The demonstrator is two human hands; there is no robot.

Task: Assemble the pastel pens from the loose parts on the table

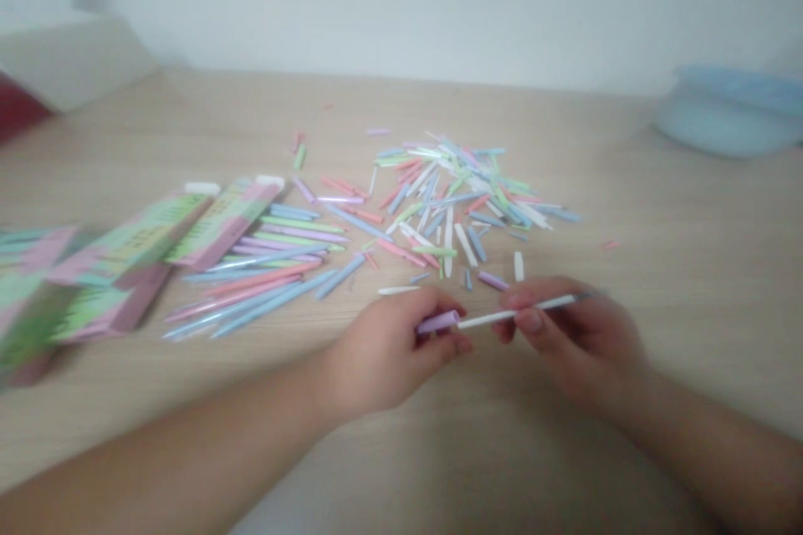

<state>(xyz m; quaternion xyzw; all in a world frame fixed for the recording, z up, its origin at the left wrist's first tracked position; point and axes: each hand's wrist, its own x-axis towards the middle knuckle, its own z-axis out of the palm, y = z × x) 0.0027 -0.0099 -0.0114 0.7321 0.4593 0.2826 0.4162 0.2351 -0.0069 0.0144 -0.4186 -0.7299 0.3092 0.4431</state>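
My left hand (389, 351) is closed around a short lilac pen barrel (437, 322) low in the middle of the wooden table. My right hand (565, 334) pinches a thin white refill (502, 315) whose left end meets the open end of the lilac barrel. Both hands hover just above the table top. Beyond them lies a scattered pile of pastel pen parts (452, 192), pink, blue, green, lilac and white. To the left lies a row of long pastel pen barrels (269, 267).
Several pink-and-green cardboard boxes (125, 259) lie at the left, some overlapping. A pale blue container (733, 113) stands at the far right. A white box with a red side (56, 67) sits at the back left, against the wall.
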